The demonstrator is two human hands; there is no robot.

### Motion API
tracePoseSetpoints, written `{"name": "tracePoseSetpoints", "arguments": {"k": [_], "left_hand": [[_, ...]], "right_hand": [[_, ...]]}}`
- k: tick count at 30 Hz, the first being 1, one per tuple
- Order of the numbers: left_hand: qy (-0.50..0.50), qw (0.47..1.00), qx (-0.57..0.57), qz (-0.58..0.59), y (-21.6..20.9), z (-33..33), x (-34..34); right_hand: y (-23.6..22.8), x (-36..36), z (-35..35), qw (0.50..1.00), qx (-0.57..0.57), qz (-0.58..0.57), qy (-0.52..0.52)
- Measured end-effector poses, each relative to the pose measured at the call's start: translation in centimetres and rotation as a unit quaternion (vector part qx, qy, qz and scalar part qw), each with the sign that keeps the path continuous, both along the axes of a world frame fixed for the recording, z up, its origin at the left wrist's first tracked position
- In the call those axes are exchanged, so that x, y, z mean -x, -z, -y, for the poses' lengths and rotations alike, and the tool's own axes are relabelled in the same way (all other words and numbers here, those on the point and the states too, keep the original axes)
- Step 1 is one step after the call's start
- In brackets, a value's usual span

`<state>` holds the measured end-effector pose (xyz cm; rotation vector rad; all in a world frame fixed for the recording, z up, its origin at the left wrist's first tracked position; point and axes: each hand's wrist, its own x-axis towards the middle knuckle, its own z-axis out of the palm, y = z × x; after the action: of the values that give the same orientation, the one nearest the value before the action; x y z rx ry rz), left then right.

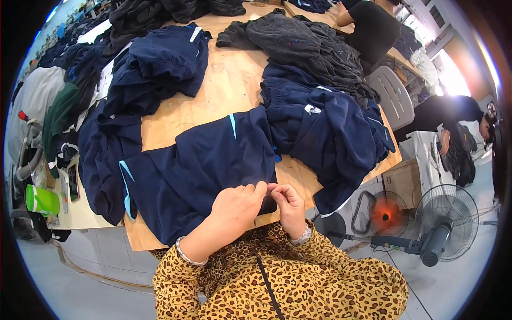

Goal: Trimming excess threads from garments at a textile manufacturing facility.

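A navy garment (197,165) with light blue inserts lies spread along the near side of the wooden table (178,114). Over its near right corner, my left hand (237,207) is closed, thumb and forefinger pinched together. My right hand (289,207) meets it there in a pinch of its own, the fingertips of both nearly touching. Whatever is between the fingertips is too small and covered to make out. Dark cloth shows just below the fingers.
Navy garments are heaped to the right (320,122) and far left (160,58), with a speckled dark garment (304,45) behind. A green bucket (42,200) hangs at left. Right of the table are a standing fan (447,224), a grey chair (392,96) and other people.
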<state>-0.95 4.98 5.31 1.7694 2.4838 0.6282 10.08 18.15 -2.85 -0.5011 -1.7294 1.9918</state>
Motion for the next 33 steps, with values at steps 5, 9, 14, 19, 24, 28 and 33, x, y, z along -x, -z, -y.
{"name": "tracePoseSetpoints", "arguments": {"k": [5,9,14,19,24,28,33], "left_hand": [[0.001,1.0,0.012,-0.02,0.3,-0.4,-0.2],[-0.022,0.999,0.026,0.026,0.5,0.5,0.3],[-0.199,0.969,-0.086,0.12,-0.4,6.6,3.0],[-0.348,0.909,-0.117,0.197,3.0,12.2,-0.2],[-0.341,0.939,-0.022,0.049,5.9,13.8,-4.1],[-0.402,0.914,-0.011,0.058,8.2,14.3,-5.1],[-0.384,0.922,-0.053,0.005,10.1,14.7,-5.2]], "right_hand": [[0.2,0.0,-0.1,1.0,-0.007,0.011,-0.007],[-0.1,-0.2,-0.2,1.0,-0.013,0.003,-0.017],[-3.7,-6.0,-4.4,0.888,-0.342,0.189,-0.243],[-4.7,-7.1,-5.8,0.704,-0.542,0.246,-0.387],[-3.7,-0.9,-2.1,0.837,-0.525,0.048,-0.147],[0.1,2.6,-1.1,0.817,-0.559,0.049,-0.131],[1.2,2.2,-3.0,0.841,-0.532,0.079,-0.058]]}}
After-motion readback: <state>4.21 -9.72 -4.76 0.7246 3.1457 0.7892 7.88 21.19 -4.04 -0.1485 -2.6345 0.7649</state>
